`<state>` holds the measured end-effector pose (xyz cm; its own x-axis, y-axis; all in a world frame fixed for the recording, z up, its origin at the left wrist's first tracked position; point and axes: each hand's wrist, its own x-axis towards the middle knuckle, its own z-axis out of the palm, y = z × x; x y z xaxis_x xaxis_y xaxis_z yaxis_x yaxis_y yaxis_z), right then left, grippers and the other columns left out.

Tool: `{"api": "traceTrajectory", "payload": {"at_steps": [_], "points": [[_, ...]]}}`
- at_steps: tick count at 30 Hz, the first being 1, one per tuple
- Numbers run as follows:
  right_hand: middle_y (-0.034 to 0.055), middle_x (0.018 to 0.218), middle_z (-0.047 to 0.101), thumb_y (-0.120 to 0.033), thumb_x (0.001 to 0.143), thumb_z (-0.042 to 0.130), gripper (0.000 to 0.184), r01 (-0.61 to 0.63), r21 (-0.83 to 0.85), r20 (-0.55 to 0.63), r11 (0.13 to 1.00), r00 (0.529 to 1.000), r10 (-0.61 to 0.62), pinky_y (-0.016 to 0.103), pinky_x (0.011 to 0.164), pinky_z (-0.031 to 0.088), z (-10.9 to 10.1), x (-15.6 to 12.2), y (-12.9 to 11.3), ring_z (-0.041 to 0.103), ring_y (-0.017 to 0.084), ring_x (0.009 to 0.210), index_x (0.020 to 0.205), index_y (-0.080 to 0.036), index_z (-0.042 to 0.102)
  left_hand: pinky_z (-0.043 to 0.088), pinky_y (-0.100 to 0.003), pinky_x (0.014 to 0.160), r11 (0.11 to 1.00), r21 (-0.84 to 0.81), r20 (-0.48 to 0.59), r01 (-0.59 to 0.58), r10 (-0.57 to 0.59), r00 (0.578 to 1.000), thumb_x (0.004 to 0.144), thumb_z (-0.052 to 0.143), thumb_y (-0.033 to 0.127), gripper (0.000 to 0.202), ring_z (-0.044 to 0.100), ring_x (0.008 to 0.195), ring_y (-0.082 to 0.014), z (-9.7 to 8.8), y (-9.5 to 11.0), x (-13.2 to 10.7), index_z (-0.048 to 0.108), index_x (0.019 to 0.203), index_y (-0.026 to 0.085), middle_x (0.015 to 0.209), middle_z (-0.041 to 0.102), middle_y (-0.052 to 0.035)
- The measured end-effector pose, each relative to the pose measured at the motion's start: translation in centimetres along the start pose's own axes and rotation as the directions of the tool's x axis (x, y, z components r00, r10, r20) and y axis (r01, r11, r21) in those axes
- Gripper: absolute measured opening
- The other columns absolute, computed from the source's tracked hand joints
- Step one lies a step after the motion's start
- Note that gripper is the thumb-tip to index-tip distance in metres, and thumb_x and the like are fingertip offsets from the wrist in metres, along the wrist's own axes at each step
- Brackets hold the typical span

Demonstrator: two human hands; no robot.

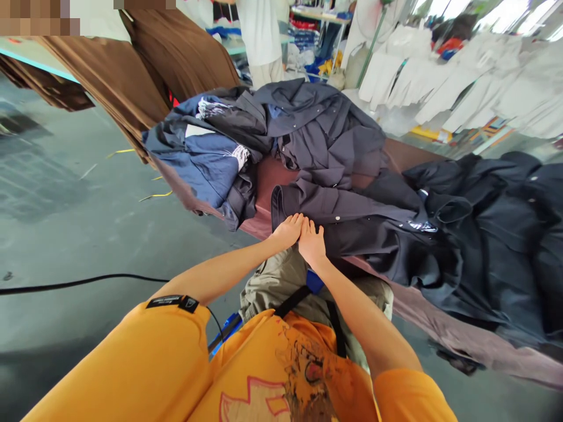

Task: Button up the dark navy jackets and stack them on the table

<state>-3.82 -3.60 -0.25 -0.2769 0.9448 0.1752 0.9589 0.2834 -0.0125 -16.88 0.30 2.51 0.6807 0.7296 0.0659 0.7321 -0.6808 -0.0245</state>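
A dark navy jacket [352, 217] lies spread on the brown table [268, 176], one sleeve with a cuff reaching toward me. My left hand [288, 230] rests flat on the near edge of that sleeve, fingers stretched out together. My right hand [312, 241] lies flat right beside it, touching it, fingers extended on the same fabric. Neither hand grips anything.
A heap of dark and blue jackets [220, 146] sits at the table's far left end, and more dark garments [505, 234] pile up to the right. Brown cloth [132, 70] hangs at upper left. A black cable [65, 284] crosses the grey floor. White garments [461, 76] hang behind.
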Motion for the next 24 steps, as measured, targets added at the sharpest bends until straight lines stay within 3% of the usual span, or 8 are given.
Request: {"api": "traceTrajectory", "payload": {"at_steps": [3,6,13,20,24], "points": [[0.0276,0.157,0.036,-0.010,0.095,0.022,0.062,0.013,-0.029,-0.011,1.000,1.000,-0.014,0.065,0.112,0.027,0.0,-0.3,-0.2,0.034,0.039,0.144,0.154,0.007,0.028,0.031,-0.046,0.120,0.999,0.003,-0.027,-0.034,0.034,0.999,0.097,0.035,0.010,0.055,0.037,0.147,-0.0318,0.0,-0.1,-0.2,0.039,0.151,0.002,0.157,0.039,-0.0225],[0.0278,0.157,0.035,-0.010,0.095,0.023,0.062,0.014,-0.055,-0.013,0.998,1.000,-0.014,0.065,0.112,0.027,0.0,-0.5,-0.3,0.033,0.039,0.144,0.155,0.007,0.027,0.034,-0.047,0.118,0.999,0.012,-0.020,-0.047,0.047,0.999,0.098,0.034,0.010,0.054,0.039,0.145,-0.0341,0.0,0.0,0.0,0.040,0.150,-0.001,0.155,0.040,-0.0260],[0.0252,0.158,0.036,-0.011,0.095,0.024,0.060,-0.007,-0.080,0.058,0.997,0.998,0.012,0.061,0.109,0.031,-0.8,0.4,-0.1,0.036,0.035,0.143,0.153,0.003,0.033,0.042,-0.045,0.108,1.000,0.028,-0.007,0.003,-0.002,1.000,0.100,0.036,0.016,0.047,0.050,0.134,-0.0332,-0.6,0.4,1.4,0.047,0.143,0.000,0.143,0.051,-0.0275],[0.0256,0.148,0.049,-0.015,0.096,0.031,0.055,-0.042,-0.015,0.073,0.999,0.996,0.043,0.052,0.101,0.039,-2.1,1.8,0.6,0.048,0.032,0.131,0.149,-0.005,0.041,0.049,-0.037,0.096,1.000,0.004,0.063,0.017,-0.017,0.998,0.096,0.046,0.015,0.033,0.062,0.112,-0.0260,-1.8,-0.2,2.8,0.060,0.125,0.009,0.115,0.065,-0.0179],[0.0268,0.145,0.052,-0.011,0.096,0.030,0.054,-0.010,-0.029,0.068,1.000,0.998,0.012,0.053,0.099,0.042,-2.7,2.0,0.7,0.053,0.032,0.125,0.146,-0.002,0.044,0.050,-0.037,0.096,1.000,0.018,0.067,-0.006,0.005,0.998,0.095,0.047,0.013,0.034,0.063,0.112,-0.0260,-2.1,-0.5,2.5,0.060,0.126,0.006,0.116,0.065,-0.0189]]}}
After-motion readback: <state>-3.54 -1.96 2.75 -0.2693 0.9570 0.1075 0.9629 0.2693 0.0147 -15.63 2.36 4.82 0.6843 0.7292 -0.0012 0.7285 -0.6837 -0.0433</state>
